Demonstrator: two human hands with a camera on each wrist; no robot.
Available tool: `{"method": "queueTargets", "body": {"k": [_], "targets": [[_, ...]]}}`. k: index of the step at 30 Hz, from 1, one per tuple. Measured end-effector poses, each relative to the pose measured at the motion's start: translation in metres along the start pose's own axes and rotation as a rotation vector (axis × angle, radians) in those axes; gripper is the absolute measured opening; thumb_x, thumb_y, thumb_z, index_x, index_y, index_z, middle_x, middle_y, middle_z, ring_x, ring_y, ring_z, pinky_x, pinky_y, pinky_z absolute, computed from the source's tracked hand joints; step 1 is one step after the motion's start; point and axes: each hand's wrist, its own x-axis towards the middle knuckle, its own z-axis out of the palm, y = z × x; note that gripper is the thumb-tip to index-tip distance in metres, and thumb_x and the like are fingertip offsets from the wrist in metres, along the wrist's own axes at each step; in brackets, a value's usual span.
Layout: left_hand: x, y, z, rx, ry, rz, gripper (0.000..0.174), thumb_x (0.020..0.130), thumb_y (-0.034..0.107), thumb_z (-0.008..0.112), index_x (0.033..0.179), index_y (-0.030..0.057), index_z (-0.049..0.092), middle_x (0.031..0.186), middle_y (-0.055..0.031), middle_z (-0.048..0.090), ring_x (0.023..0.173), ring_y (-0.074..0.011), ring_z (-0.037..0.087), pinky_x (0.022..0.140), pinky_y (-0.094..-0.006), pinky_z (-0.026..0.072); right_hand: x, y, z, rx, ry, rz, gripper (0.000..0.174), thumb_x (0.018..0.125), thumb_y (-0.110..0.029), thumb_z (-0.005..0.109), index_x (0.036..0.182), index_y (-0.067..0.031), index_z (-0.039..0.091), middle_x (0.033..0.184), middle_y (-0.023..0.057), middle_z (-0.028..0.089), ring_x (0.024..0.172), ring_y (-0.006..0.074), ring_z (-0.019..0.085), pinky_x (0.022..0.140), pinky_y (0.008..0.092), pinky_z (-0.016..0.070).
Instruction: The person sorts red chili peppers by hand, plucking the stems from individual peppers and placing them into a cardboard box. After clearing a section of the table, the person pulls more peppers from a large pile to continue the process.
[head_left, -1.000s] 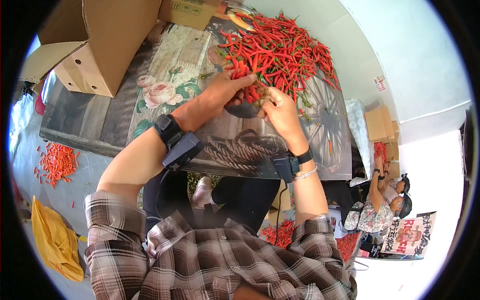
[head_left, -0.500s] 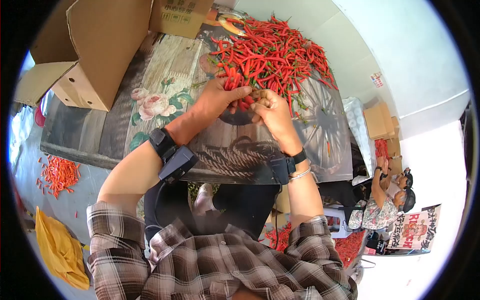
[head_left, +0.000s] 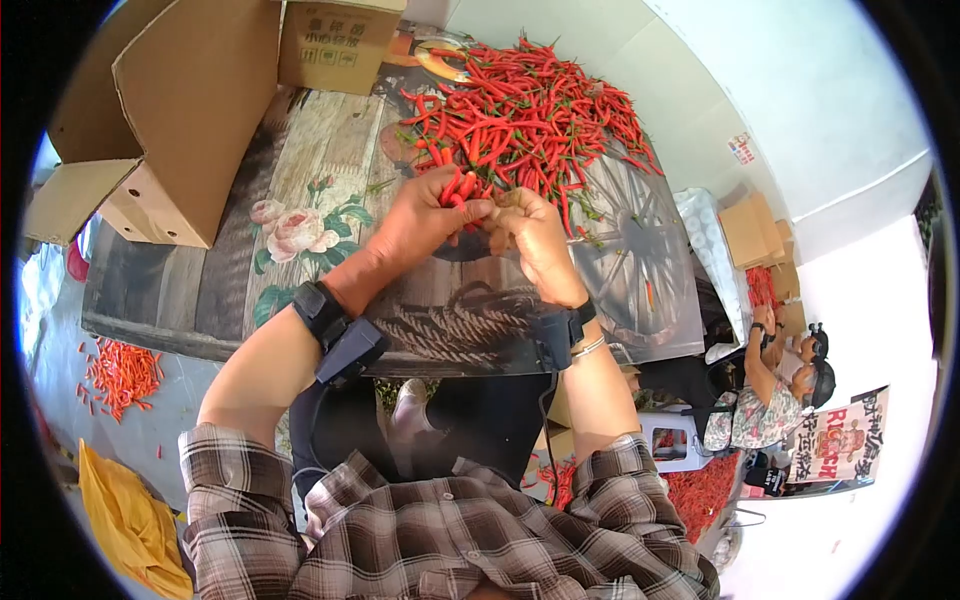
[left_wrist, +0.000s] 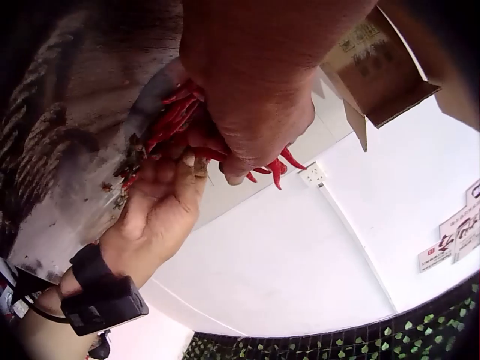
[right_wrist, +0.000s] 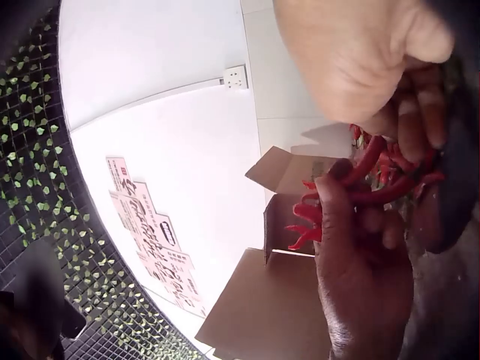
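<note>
My left hand grips a small bunch of red chili peppers over the table, near the front of a big chili pile. In the right wrist view, pointed chili tips stick out past the left thumb. My right hand meets the left one, its thumb and fingers pinching at the stem end of the bunch. The left wrist view shows the right thumb and fingertips right against the held chilies. The pinched stem itself is mostly hidden by the fingers.
An open cardboard box stands on the table's left, with another carton behind it. A white wall borders the pile. Cut chilies lie on the floor at left, near a yellow bag. Another person works at the right.
Both hands have shifted slightly left in the head view, partly as the view itself turned. The left hand keeps hold of its chilies, and the right fingers stay at their stem end.
</note>
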Motion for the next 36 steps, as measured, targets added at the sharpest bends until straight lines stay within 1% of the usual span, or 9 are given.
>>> {"method": "queueTargets", "body": {"k": [10, 13, 21, 24, 26, 28, 31, 33, 36], "targets": [[0.007, -0.004, -0.007, -0.163, 0.214, -0.192, 0.018, 0.083, 0.023, 0.067, 0.081, 0.0083, 0.058, 0.056, 0.0018, 0.052, 0.044, -0.0078, 0.049, 0.04, -0.0207, 0.0374, -0.018, -0.001, -0.007, -0.027, -0.039, -0.052, 0.022, 0.086, -0.015, 0.059, 0.101, 0.001, 0.057, 0.081, 0.0067, 0.06, 0.062, 0.0108, 0.054, 0.054, 0.0245, 0.0453], [0.009, -0.01, -0.011, -0.287, 0.25, -0.152, 0.02, 0.083, 0.024, 0.068, 0.077, 0.0068, 0.058, 0.058, 0.0014, 0.052, 0.046, -0.0081, 0.05, 0.041, -0.0213, 0.0383, -0.019, 0.001, 0.003, -0.605, -0.075, -0.441, 0.019, 0.079, -0.014, 0.064, 0.089, 0.0017, 0.062, 0.076, 0.0084, 0.058, 0.071, 0.0191, 0.056, 0.065, 0.0303, 0.0427], [0.009, -0.008, -0.007, -0.277, 0.205, -0.186, 0.022, 0.082, 0.026, 0.069, 0.079, 0.0069, 0.057, 0.059, 0.0016, 0.052, 0.045, -0.0078, 0.05, 0.041, -0.0204, 0.0385, -0.019, 0.001, 0.012, -0.768, 0.055, -0.57, 0.018, 0.077, -0.012, 0.063, 0.07, 0.0029, 0.056, 0.065, 0.0096, 0.052, 0.06, 0.0193, 0.051, 0.054, 0.0329, 0.0373], [0.008, -0.008, -0.008, -0.248, 0.179, -0.205, 0.022, 0.082, 0.026, 0.069, 0.084, 0.0069, 0.058, 0.061, 0.0017, 0.053, 0.045, -0.008, 0.05, 0.041, -0.0198, 0.0382, -0.014, 0.007, 0.0, -0.463, 0.145, -0.34, 0.021, 0.081, -0.013, 0.059, 0.064, -0.0009, 0.052, 0.061, 0.0031, 0.047, 0.053, 0.0121, 0.045, 0.048, 0.029, 0.0331], [0.008, -0.008, -0.011, -0.235, 0.173, -0.227, 0.023, 0.082, 0.027, 0.068, 0.087, 0.0069, 0.058, 0.061, 0.0017, 0.053, 0.046, -0.008, 0.05, 0.041, -0.0194, 0.0382, -0.011, 0.003, -0.016, 0.2, 0.19, -0.104, 0.02, 0.084, -0.014, 0.057, 0.066, -0.0061, 0.055, 0.059, -0.0029, 0.044, 0.05, 0.0054, 0.039, 0.044, 0.0231, 0.0295], [0.008, -0.007, -0.014, -0.345, 0.144, -0.295, 0.023, 0.086, 0.03, 0.063, 0.089, 0.0067, 0.06, 0.068, 0.0002, 0.057, 0.055, -0.0087, 0.054, 0.046, -0.0201, 0.0402, -0.01, 0.0, -0.028, 0.178, 0.205, -0.167, 0.023, 0.088, -0.021, 0.054, 0.07, -0.0066, 0.057, 0.06, -0.0044, 0.045, 0.052, 0.0026, 0.039, 0.043, 0.0194, 0.0299], [0.01, -0.005, -0.015, -0.527, 0.168, -0.313, 0.027, 0.089, 0.033, 0.058, 0.096, 0.0077, 0.059, 0.077, -0.0005, 0.06, 0.067, -0.0094, 0.057, 0.051, -0.0203, 0.0425, -0.009, -0.008, -0.054, -0.094, 0.231, -0.077, 0.023, 0.087, -0.023, 0.055, 0.074, -0.0047, 0.06, 0.065, 0.002, 0.051, 0.056, 0.0122, 0.05, 0.048, 0.0267, 0.0382], [0.009, 0.003, -0.01, -0.579, 0.186, -0.316, 0.026, 0.09, 0.034, 0.055, 0.098, 0.0083, 0.058, 0.082, -0.0009, 0.06, 0.073, -0.0105, 0.058, 0.057, -0.0219, 0.0454, -0.002, -0.009, -0.065, -1.162, 0.406, -0.645, 0.019, 0.084, -0.022, 0.057, 0.079, -0.0037, 0.063, 0.073, 0.0109, 0.055, 0.067, 0.0269, 0.056, 0.059, 0.0368, 0.0439], [0.013, -0.002, -0.012, -0.697, 0.15, -0.301, 0.025, 0.092, 0.033, 0.052, 0.099, 0.0094, 0.056, 0.089, -0.0019, 0.061, 0.08, -0.0126, 0.058, 0.066, -0.0262, 0.0501, -0.002, -0.011, -0.062, -1.081, 0.365, -0.542, 0.017, 0.079, -0.02, 0.059, 0.08, -0.0033, 0.061, 0.082, 0.0163, 0.055, 0.077, 0.0361, 0.054, 0.069, 0.0425, 0.0429]]}}
